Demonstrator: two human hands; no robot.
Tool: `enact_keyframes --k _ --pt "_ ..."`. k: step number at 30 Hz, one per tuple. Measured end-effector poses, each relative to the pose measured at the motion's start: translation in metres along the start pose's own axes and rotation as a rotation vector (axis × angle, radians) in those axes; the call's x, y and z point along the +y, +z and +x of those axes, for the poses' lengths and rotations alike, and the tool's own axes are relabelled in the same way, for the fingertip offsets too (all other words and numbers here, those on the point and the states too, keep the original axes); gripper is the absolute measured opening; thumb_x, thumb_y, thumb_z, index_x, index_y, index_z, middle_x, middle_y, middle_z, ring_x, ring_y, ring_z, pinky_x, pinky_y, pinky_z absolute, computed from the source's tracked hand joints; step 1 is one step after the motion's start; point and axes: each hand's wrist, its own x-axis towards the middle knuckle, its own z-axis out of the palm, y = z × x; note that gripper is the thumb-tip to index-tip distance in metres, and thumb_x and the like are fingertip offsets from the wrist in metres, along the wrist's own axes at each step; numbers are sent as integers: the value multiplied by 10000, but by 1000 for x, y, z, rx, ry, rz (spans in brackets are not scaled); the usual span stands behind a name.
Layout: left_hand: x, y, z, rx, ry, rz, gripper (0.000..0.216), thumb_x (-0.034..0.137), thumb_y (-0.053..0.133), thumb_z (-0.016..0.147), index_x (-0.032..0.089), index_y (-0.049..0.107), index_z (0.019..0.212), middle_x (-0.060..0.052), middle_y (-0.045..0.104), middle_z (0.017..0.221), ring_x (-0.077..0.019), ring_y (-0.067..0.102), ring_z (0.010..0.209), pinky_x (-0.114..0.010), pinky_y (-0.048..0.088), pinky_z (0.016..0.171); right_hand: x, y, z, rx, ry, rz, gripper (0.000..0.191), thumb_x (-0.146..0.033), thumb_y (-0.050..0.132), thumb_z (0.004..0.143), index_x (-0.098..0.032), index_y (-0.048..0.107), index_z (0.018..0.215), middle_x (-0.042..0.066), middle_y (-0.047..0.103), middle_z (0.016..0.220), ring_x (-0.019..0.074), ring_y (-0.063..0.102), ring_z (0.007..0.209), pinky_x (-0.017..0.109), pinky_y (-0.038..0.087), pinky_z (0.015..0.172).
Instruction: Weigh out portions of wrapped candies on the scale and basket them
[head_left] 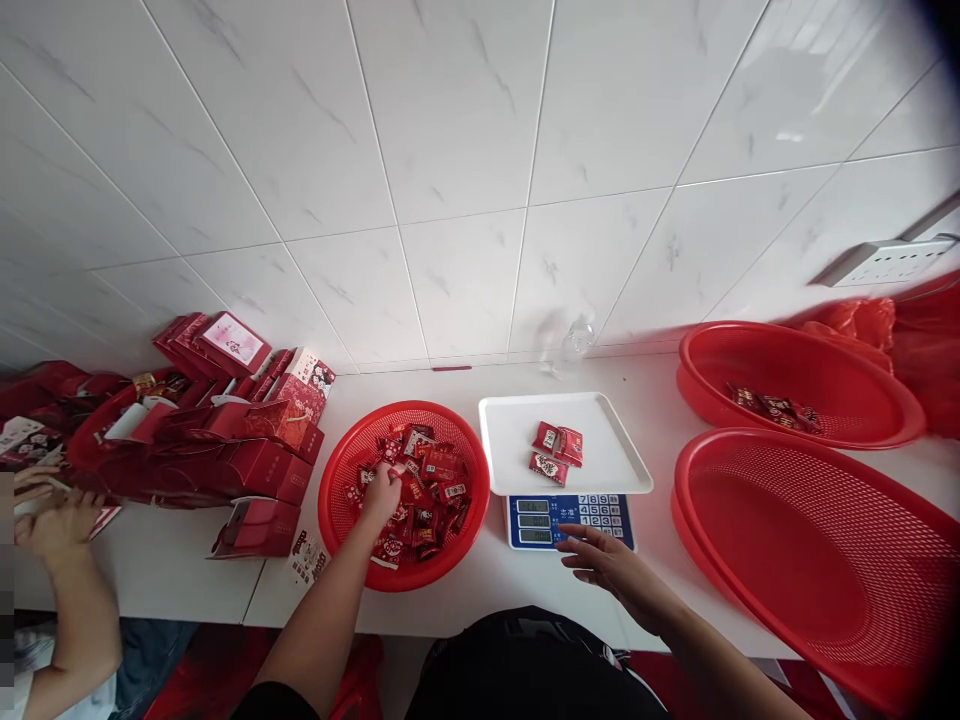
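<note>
My left hand is down in a round red basket full of small red wrapped packets. Its fingers are curled among the packets, and what they pinch is hard to make out. Over the front edge of a digital scale hovers my right hand, fingers stretched and holding nothing. The scale has a blue panel with number keys and small displays. On its white tray lie 3 red packets, close together.
Red gift boxes are piled at left, beside a co-worker's hands. Two red baskets stand at right; the rear basket holds some packets, the nearer basket shows a bare bottom. A clear bottle is by the tiled wall.
</note>
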Motion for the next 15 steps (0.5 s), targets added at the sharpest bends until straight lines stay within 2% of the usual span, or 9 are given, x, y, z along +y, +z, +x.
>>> enact_keyframes --k 2,4,8,11,15 --pt "-9 -8 3 27 -53 17 328 276 270 875 172 442 1134 -106 639 902 -202 612 725 -275 407 607 2 -1 0 9 -2 0 447 -445 676 670 -213 600 1044 80 656 1002 186 616 888 308 466 803" --pt "-17 -9 4 39 -78 52 302 275 364 839 155 483 1090 -148 612 1009 -247 600 869 -308 412 693 4 -2 1 13 -1 1 443 -443 678 669 -213 603 1040 80 657 997 183 618 878 307 466 797" --pt "-22 7 -2 -8 -75 110 277 249 522 751 148 552 1007 -177 556 1151 -309 508 1085 -348 368 854 11 -2 4 -4 -10 24 420 -433 674 676 -218 600 1030 74 658 1000 175 617 865 299 465 780" --pt "-22 20 -6 -27 -77 123 347 234 555 728 154 532 1065 -174 527 1206 -322 477 1127 -369 344 896 16 -2 6 -11 -13 39 403 -417 669 687 -219 590 1030 66 659 987 165 612 852 291 463 766" --pt "-24 19 -4 -35 -76 92 407 247 594 700 161 521 1092 -169 554 1176 -313 508 1096 -377 356 895 17 -1 4 10 -13 44 380 -393 675 685 -213 597 1010 62 656 966 162 611 831 295 463 760"
